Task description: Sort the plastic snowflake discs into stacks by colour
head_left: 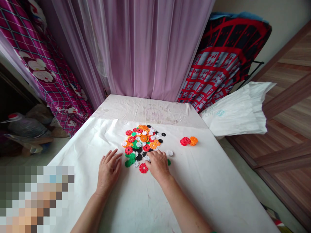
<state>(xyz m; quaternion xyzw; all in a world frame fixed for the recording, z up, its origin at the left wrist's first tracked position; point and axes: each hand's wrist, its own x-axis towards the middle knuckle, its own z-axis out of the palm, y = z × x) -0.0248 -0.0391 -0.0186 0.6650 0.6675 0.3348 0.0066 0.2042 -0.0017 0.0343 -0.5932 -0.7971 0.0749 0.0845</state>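
Note:
A heap of flower-shaped plastic discs [143, 137] in red, orange, green, black and white lies on the white-covered table [136, 207]. My left hand [109, 170] rests on the cloth left of the heap, fingers apart and holding nothing. At the heap's near right edge, the fingers of my right hand [157, 163] curl down around a white disc [147, 158], with the thumb at its near side; the palm side is hidden. A red disc [143, 168] lies just left of that thumb. Right of the hand are a single white disc [170, 152] and a partly covered green disc [169, 162].
Farther right on the table, a red cluster of discs [185, 141] touches an orange cluster [193, 141]. A white bag [239, 110] stands by the table's right edge. Purple curtains [145, 48] hang behind the far edge. A blurred patch covers the lower left corner.

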